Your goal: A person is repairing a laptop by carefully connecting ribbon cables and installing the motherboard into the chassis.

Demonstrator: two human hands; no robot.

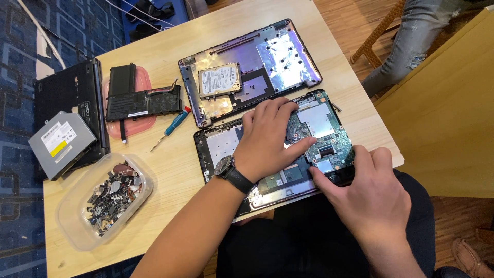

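Pressing flat with fingers spread, the left hand point(270, 138) lies on the green circuit board point(321, 135) inside the opened laptop base point(218, 146) at the table's point(170, 56) near edge. The right hand point(368, 193) seems to pinch the base's front right corner, though its fingertips are partly hidden. A blue screwdriver point(172, 127) lies just left of the base.

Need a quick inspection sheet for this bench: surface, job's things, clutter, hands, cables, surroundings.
Surface: light wooden table.
Job's things: opened laptop base with green circuit board; removed bottom cover carrying a hard drive.
Clutter: battery pack, blue screwdriver, optical drive, black laptop, plastic tub of small parts.
Hands: left hand flat on the board, wristwatch on; right hand at the base's near right corner.
Cables: white cords on floor.
Surroundings: blue carpet; another person's leg.
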